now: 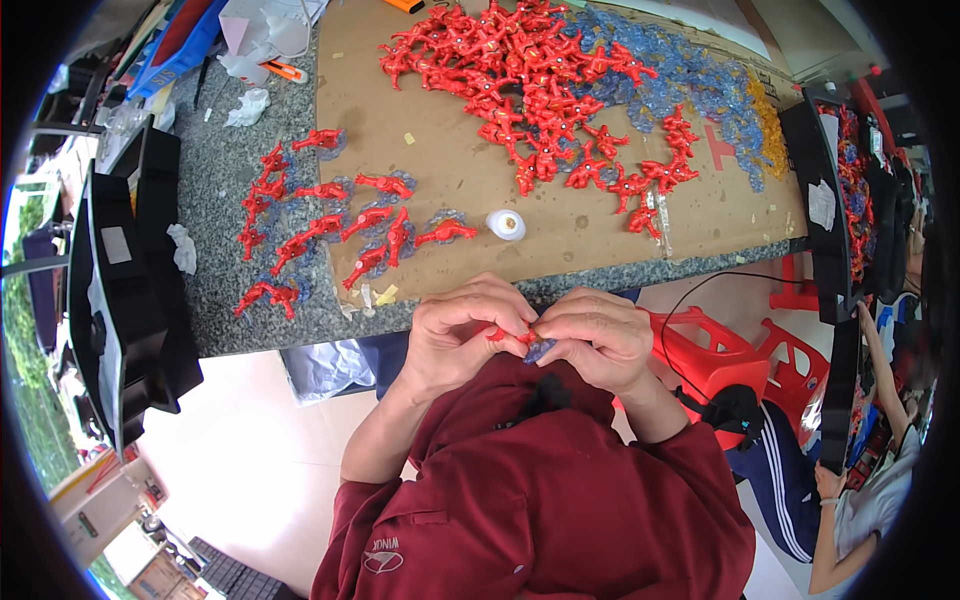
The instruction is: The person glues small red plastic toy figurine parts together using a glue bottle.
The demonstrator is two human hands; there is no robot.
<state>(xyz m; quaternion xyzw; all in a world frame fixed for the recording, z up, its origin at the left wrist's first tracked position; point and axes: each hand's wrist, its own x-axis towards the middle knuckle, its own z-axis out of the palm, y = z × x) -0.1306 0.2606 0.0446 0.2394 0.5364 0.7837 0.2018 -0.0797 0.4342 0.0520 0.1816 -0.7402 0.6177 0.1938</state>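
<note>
Surface was grey speckled stone [215,310], mostly covered by a brown cardboard sheet [440,130]; left end of the stone was bare of card, with a loose group of red figures with bluish clear parts [395,235] lying across stone and card; big heap of red figures [510,75] sat at the far middle of the card, a few straggling to its right; clear blue pieces [660,80] spread behind and right of it, amber pieces [768,135] along their right edge; small white round container [506,225] stood on the card near the front edge.

Hands were just off the front edge, over the lap; left grip [468,328] was closed in a pinch on a small red part [515,338]; right grip [600,335] was pinched closed on a bluish clear piece [540,350] right against it; fingers hid most of both.

Far left corner had an orange cutter [286,71], crumpled tissue [248,107] and a blue bin [178,48]; black trays [145,290] stood left of the surface; red plastic stools [710,355] right, on a pale floor [235,450]; another person's arm [885,370] showed at far right.
</note>
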